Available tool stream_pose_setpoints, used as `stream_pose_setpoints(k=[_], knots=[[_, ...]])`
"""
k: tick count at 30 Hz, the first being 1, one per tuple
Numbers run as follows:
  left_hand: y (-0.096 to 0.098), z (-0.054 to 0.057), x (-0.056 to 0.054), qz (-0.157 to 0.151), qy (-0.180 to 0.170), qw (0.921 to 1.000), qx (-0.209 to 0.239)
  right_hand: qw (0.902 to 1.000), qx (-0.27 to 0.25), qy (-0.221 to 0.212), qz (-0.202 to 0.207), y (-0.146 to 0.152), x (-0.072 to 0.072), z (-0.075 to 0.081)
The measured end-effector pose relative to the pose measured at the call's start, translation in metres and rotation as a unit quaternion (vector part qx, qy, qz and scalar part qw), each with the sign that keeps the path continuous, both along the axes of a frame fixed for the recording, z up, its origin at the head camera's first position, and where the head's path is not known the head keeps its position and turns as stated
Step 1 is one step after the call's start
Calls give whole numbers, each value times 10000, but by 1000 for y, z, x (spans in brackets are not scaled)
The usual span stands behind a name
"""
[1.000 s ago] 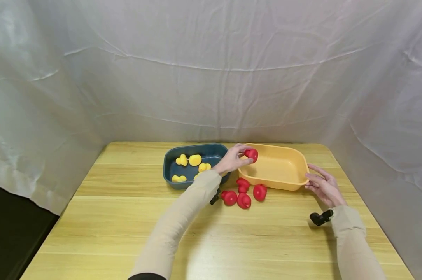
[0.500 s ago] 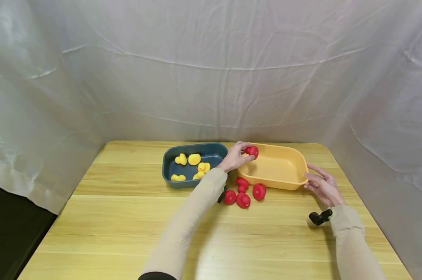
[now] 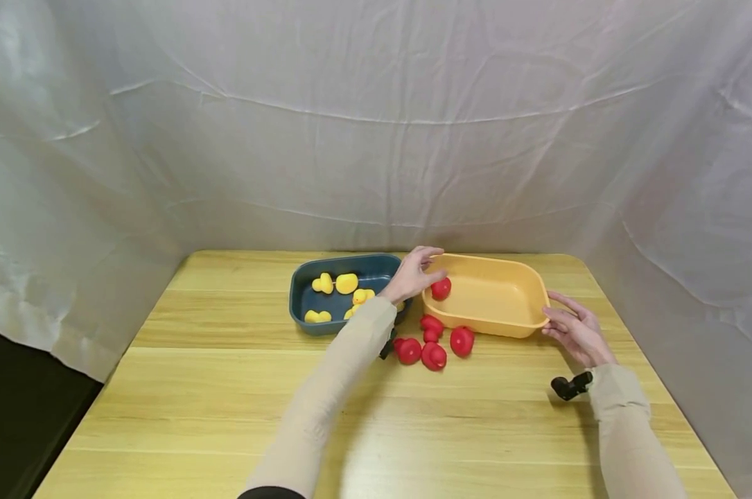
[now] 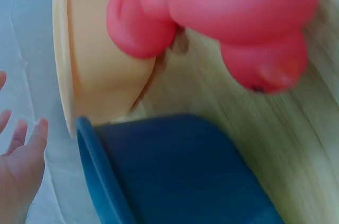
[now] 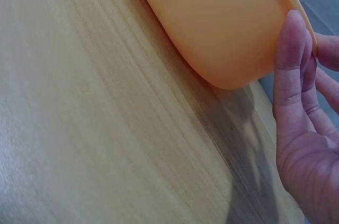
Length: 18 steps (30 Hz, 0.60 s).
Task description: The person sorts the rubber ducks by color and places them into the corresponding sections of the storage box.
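Note:
My left hand [image 3: 411, 276] hovers above the left end of the orange plastic tray [image 3: 494, 294], thumb and fingers spread apart with nothing between them. Just under its thumb, a red rubber duck [image 3: 441, 289] lies inside that tray. In the left wrist view the fingers of the left hand [image 4: 21, 168] are apart beside the tray rims. My right hand [image 3: 576, 334] pinches the tray's right end; the right wrist view shows the thumb [image 5: 292, 49] against the rim and fingers on its other side. Several more red ducks [image 3: 461, 342] sit on the table in front of the tray.
Left of the orange tray, close beside it, stands a dark blue tray [image 3: 378, 270] with several yellow rubber ducks [image 3: 347, 283]; my left forearm [image 3: 326, 395] crosses over its right part. Grey-white sheeting [image 3: 376, 138] encloses the wooden table [image 3: 213, 374] at the back and sides.
My left hand has let go of the red duck, which now lies in the orange tray, and has drawn back slightly left with its fingers spread. The right hand stays put.

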<state>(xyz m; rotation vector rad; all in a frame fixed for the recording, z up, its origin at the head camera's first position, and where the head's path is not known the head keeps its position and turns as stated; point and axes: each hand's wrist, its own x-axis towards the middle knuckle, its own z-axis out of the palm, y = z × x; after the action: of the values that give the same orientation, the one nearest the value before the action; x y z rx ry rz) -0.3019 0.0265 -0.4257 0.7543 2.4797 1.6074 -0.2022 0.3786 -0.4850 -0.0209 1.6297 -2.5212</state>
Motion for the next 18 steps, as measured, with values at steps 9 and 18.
stream_pose_setpoints(k=[9, 18], knots=[[-28, 0, 19, -522, -156, 9984, 166, 9999, 79, -100, -25, 0, 0, 0], [-57, -10, 60, -1121, 262, 9933, 57, 9999, 77, -92, -25, 1, 2, 1]])
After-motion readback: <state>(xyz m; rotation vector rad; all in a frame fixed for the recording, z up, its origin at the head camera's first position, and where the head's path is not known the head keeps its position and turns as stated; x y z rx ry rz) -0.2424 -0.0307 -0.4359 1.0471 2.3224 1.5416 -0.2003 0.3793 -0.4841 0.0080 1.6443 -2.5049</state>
